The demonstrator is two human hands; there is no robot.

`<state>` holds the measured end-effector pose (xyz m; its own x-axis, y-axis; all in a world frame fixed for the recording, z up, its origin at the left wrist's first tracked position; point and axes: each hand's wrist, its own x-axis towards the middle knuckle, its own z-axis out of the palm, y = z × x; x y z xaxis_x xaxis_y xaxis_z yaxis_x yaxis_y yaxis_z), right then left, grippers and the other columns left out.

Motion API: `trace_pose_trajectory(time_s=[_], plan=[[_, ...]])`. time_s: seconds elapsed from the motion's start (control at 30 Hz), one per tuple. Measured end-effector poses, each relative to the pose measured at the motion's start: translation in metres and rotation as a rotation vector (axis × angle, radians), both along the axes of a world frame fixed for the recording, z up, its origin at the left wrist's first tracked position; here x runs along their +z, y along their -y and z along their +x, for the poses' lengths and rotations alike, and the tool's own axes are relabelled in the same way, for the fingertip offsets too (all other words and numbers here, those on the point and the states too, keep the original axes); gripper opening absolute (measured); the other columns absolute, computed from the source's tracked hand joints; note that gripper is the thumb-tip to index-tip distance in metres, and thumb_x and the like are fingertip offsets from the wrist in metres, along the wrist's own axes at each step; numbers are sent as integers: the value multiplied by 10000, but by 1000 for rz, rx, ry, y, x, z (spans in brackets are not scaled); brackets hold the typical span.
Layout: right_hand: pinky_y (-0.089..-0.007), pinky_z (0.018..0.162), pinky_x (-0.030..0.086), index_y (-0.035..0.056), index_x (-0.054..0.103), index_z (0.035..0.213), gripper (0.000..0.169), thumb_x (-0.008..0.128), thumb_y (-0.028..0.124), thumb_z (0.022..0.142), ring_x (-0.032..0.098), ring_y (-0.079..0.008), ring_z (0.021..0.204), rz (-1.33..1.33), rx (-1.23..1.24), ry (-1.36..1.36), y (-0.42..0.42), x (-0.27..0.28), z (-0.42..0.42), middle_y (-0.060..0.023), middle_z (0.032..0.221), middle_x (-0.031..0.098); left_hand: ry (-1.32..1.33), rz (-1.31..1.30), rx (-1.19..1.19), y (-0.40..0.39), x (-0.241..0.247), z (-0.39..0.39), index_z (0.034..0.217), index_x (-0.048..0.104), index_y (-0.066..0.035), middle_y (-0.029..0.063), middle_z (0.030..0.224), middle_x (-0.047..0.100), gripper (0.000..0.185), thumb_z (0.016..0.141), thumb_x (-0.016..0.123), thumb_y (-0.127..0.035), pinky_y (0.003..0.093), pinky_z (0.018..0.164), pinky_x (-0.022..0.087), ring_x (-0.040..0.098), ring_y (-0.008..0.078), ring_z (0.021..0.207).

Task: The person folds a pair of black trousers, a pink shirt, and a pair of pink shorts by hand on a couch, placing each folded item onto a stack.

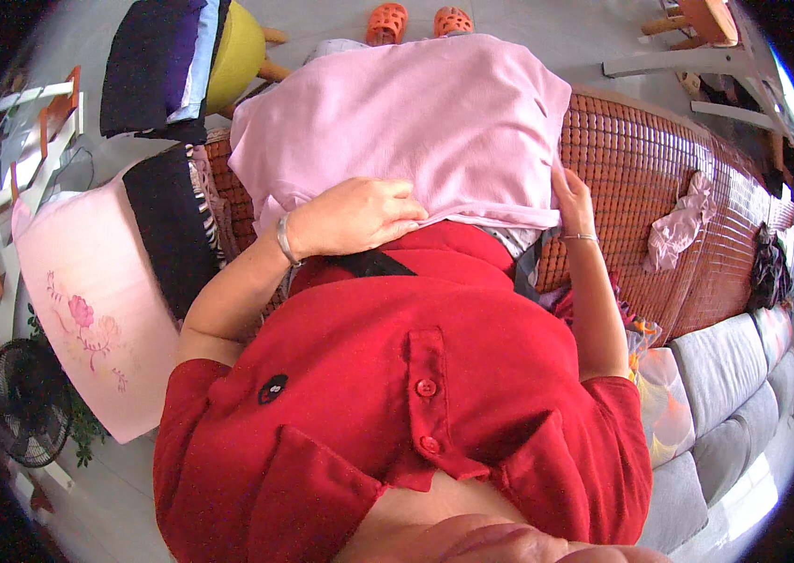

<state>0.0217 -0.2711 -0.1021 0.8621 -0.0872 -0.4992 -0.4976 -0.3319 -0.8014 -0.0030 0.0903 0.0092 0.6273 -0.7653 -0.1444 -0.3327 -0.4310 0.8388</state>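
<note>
A pink cloth (411, 119), perhaps a garment, lies spread over my lap and knees with soft creases across it. My left hand (361, 214), a bangle at its wrist, rests on the near edge, thumb and fingers closed about the hem. At the cloth's right side edge is my right hand (572, 197), its fingertips against the fabric; whether they pinch it is hidden. Patterned light fabric (513, 239) shows below the near hem.
I sit on a brown tile-matted seat (622, 155). A crumpled pink cloth (682, 222) lies to the right, near grey cushions (717, 366). On the left are dark folded clothes (168, 218), a flowered pink cover (80, 331), a black fan (25, 401) and a yellow stool (238, 56) bearing clothes.
</note>
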Motion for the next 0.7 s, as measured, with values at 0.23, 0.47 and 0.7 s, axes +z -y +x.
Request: trace_pose_trajectory(time_s=[0.23,0.47,0.7], plan=[[-254,563,355,-16,520,774,257,587,198,899,365,-66,657,-221,-36,382,10,16,-5,12,652,406,66,9,23,4,-9,-5,1014,640,-58,130,825,559,256,880,544,-253,392,648,471,585,314,740],[-403,635,450,-15,529,768,353,515,308,909,555,-298,650,-570,500,183,9,-9,3,-145,657,544,-12,267,172,-36,17,-29,1015,629,-70,143,925,600,371,828,607,-390,399,714,482,604,321,838],[-397,746,483,24,596,990,256,649,153,776,592,-332,830,-620,658,857,-98,119,35,-148,920,594,-55,381,530,-86,27,-96,1062,573,-49,184,951,597,443,757,677,-353,409,791,460,578,354,913]])
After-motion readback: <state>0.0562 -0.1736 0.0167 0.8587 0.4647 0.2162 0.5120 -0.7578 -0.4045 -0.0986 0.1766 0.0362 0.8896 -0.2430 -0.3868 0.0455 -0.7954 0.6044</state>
